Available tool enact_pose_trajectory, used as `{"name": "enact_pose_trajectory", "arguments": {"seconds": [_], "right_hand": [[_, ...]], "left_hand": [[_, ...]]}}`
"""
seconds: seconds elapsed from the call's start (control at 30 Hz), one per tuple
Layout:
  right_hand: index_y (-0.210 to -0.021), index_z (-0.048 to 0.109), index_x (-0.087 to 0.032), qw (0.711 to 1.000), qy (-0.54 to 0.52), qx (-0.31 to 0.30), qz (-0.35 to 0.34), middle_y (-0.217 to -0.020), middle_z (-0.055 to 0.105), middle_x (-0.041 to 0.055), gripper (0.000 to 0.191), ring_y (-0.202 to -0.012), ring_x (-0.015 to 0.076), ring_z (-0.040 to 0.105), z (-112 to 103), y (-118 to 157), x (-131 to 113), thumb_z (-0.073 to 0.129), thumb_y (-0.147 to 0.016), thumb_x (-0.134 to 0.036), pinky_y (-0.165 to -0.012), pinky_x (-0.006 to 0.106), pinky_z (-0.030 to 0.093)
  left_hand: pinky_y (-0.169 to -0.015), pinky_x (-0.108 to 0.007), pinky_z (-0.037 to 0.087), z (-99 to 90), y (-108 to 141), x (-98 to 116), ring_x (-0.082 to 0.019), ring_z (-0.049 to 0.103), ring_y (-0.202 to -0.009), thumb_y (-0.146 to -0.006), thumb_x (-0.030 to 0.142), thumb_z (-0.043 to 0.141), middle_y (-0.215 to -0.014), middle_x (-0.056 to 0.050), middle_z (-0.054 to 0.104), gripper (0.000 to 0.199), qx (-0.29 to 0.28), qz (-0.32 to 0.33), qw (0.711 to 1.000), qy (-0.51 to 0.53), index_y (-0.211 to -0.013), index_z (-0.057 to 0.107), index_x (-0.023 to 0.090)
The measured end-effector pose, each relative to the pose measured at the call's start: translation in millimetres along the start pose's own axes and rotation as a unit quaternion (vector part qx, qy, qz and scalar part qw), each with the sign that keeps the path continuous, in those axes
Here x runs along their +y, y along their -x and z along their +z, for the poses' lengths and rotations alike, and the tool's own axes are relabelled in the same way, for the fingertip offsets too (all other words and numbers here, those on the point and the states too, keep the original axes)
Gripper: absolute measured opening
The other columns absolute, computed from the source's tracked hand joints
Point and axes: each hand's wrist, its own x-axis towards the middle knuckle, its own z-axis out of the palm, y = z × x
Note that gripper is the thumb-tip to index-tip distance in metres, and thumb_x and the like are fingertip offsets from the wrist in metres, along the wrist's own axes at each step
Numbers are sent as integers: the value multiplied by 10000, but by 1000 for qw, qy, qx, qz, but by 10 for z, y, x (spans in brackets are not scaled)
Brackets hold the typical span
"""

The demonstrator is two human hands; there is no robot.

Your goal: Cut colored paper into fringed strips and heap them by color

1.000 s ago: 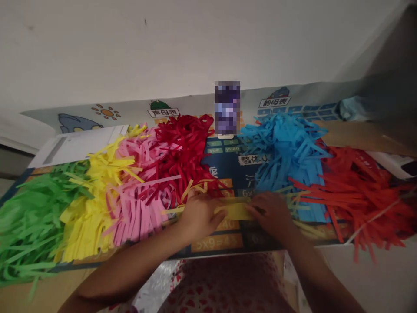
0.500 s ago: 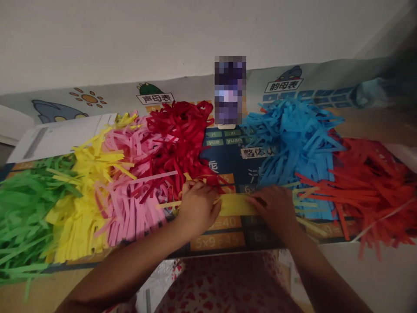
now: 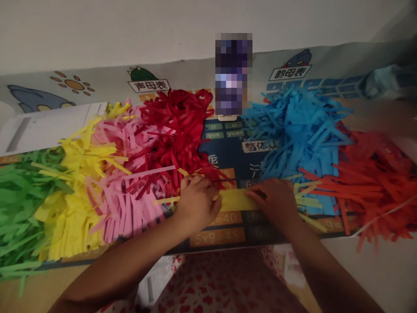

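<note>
At 9 o'clock a brown tabletop (image 3: 35, 287) shows below a printed wall chart (image 3: 224, 234), and a white paper sheet (image 3: 42, 130) lies at the chart's far left edge. Paper fringes cover the chart from left to right: a green fringe (image 3: 22, 204), a yellow fringe (image 3: 71, 208), a pink fringe (image 3: 127, 204) and a crimson fringe (image 3: 172, 130). Along the chart's top, at 11 o'clock, a sun and a blue whale-like cartoon sit near the printed label "声母表".

The left hand (image 3: 197, 204) lies at 6 o'clock, its fingers (image 3: 195, 184) curled down over one end of a yellow paper strip (image 3: 236, 200); thin yellow ends poke out to its left. The strip runs flat across the chart between both hands, and the right hand (image 3: 273, 202) rests on its other end with fingers (image 3: 257, 195) extended. Whether those fingers pinch it, I cannot tell. Below the strip, "5x9=45" and "=40" are legible; above it are "ri", "zi", "yue", "yuan" and a label beginning "整体". A pixelated upright block (image 3: 233, 74) stands at 12 o'clock. Beyond it, "韵母表" sits at 1 o'clock above a blue fringe (image 3: 296, 134), with an orange-red fringe (image 3: 368, 182) at 3 o'clock. A white wall (image 3: 195, 21) rises behind, and heart-print fabric (image 3: 224, 282) shows at the bottom.
</note>
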Motion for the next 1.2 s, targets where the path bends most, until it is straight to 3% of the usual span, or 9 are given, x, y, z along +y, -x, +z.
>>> {"name": "enact_pose_trajectory", "arguments": {"seconds": [0.47, 0.63, 0.7, 0.77, 0.9, 0.97, 1.07, 1.13, 1.2], "right_hand": [[-692, 678, -217, 999, -32, -6, 11, -681, 663, 14, 458, -718, 204, 559, 12, -19, 23, 482, -940, -548, -731, 344, 249], [-708, 669, -215, 999, -30, 1, 27, -694, 670, 7, 350, -731, 203, 563, 55, -7, 27, 572, -911, -483, -734, 347, 244], [-737, 668, -215, 999, -31, 4, 39, -707, 669, 7, 295, -744, 203, 564, 60, -15, 32, 600, -899, -451, -735, 346, 245], [-763, 670, -217, 999, -28, 12, 44, -741, 669, 10, 249, -772, 203, 567, 37, -29, 31, 620, -888, -427, -743, 347, 250], [-907, 682, -203, 994, 28, 90, 47, -915, 676, 62, 168, -884, 236, 556, -53, 9, -117, 621, -887, -358, -793, 369, 266], [-985, 670, -188, 992, 44, 113, 21, -990, 667, 92, 145, -923, 238, 545, -59, 94, -284, 571, -909, -261, -824, 377, 276], [-1033, 648, -170, 994, 27, 46, -97, -1001, 660, 97, 181, -924, 220, 547, 3, 262, -470, 524, -902, -159, -845, 373, 305], [-1036, 645, -158, 988, 25, 6, -152, -1043, 655, 100, 181, -956, 224, 552, 22, 372, -413, 522, -904, -162, -849, 372, 321], [-1033, 648, -157, 989, 37, 8, -144, -1106, 646, 106, 175, -1009, 236, 551, -34, 467, -210, 519, -923, -201, -862, 379, 323]], "left_hand": [[-848, -472, 313, 3, -48, 13, -258, 538, -881, -862, 352, 543, -760, -60, 633, 260, -6, -9, 1000, -16, -707, 674, 189], [-842, -467, 319, -2, -14, 27, -266, 533, -901, -835, 332, 604, -840, -61, 651, 149, 22, -8, 999, -29, -841, 655, 192], [-850, -454, 320, 10, 11, 40, -262, 522, -934, -865, 293, 589, -932, -70, 659, 142, 68, 29, 996, -53, -955, 646, 200], [-844, -430, 319, 32, 27, 51, -241, 514, -940, -917, 245, 534, -984, -58, 660, 142, 89, 106, 987, -81, -1011, 638, 225], [-779, -392, 328, 69, 18, 68, -210, 520, -855, -942, 231, 514, -851, -23, 637, 129, 29, 225, 964, -141, -895, 632, 212], [-796, -393, 336, 67, 14, 74, -200, 537, -836, -945, 202, 503, -816, -18, 629, 148, 11, 231, 961, -153, -869, 629, 199], [-866, -417, 337, 29, 42, 51, -194, 585, -846, -938, 141, 478, -872, -27, 676, 178, -1, 229, 963, -141, -938, 647, 198], [-906, -437, 329, -14, 84, 6, -199, 619, -889, -908, 112, 490, -966, -38, 708, 214, -4, 230, 967, -114, -1003, 656, 208], [-944, -452, 317, -60, 133, -40, -207, 638, -960, -873, 97, 503, -1080, -46, 710, 269, -12, 231, 970, -80, -1053, 657, 224]]}}
